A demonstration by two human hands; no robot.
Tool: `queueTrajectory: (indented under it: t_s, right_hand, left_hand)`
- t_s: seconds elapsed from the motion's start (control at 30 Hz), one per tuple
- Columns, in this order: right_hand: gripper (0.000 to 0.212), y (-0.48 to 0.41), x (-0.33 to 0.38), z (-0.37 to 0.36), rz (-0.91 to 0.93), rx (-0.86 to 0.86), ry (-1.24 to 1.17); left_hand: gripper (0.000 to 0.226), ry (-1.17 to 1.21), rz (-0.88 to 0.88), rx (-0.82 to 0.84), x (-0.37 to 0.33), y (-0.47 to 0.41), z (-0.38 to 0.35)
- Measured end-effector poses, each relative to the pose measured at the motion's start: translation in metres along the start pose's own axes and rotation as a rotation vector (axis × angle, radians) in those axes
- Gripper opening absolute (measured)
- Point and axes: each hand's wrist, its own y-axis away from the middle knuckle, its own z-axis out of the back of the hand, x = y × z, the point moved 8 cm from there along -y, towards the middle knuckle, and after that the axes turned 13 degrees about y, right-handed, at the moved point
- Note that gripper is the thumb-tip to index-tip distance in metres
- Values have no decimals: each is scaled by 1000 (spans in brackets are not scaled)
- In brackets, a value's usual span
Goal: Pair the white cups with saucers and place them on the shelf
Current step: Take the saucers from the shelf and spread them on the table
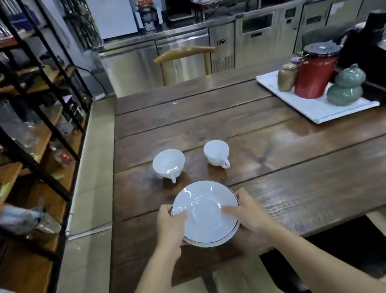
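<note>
A white saucer [205, 213] with a thin dark rim is held just above the near part of the wooden table [291, 182]; a second rim seems to show under it. My left hand [171, 226] grips its left edge, thumb on top. My right hand [243, 213] grips its right edge. Two white cups stand on the table beyond the saucer: the left cup [169, 164] with its handle toward me, and the right cup [216, 153] with its handle to the near right. The black-framed wooden shelf [38, 148] stands at the left.
A white tray [315, 106] at the table's far right carries a red canister [313, 74], a brown jar [286, 77] and a green gourd-shaped jar [346, 86]. A wooden chair [185, 60] stands at the far side. Glassware fills the shelf boards. Steel counters line the back.
</note>
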Motion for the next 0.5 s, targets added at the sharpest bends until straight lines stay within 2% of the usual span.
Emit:
queueTrajectory:
  t_s: [0.17,0.27,0.5]
  right_hand:
    - [33,-42,-4,-3,-11,11,169]
    - [24,-57,-8,-9,-25,14,173]
    - [21,-78,-11,-14,2,35,220]
  left_hand:
    - [8,-61,56,-39,14,-42,-9]
    - [8,-128,55,-58,18,-59,-9]
    - [6,-277,22,-100,22,-74,-7]
